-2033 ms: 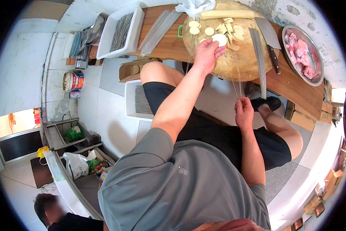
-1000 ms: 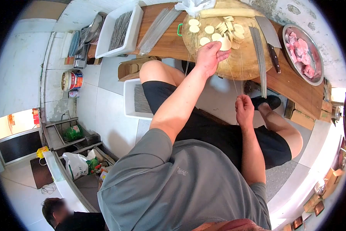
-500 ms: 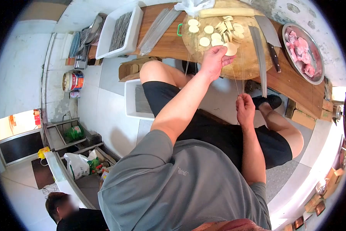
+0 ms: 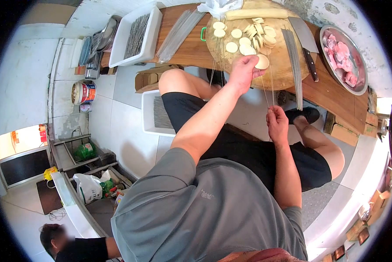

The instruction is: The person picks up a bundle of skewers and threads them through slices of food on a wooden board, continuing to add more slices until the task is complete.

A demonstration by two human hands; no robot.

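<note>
My left hand (image 4: 243,74) pinches a pale round slice (image 4: 261,62) at its edge, over the front of the round wooden chopping board (image 4: 231,61). Below it, my right hand (image 4: 277,123) is closed on the lower ends of a few thin skewers (image 4: 272,85). These run up from its fingers to the held slice. Behind my left hand, more pale slices (image 4: 244,42) lie loose and in a heap on the board. At the board's left, two slices (image 4: 219,32) sit on skewers that jut over the front edge. A bundle of metal skewers (image 4: 293,65) lies on the right.
A cleaver (image 4: 310,54) and a metal bowl of raw meat (image 4: 357,78) are on the right. A long pale roll (image 4: 257,14) lies at the back. Left stands a white tub of skewers (image 4: 154,26) beside bagged skewers (image 4: 180,32). Another person (image 4: 82,249) is at lower left.
My left hand has come slightly toward me with the slice, and the skewer tips now meet it. My right hand has barely moved. The other person has shifted left.
</note>
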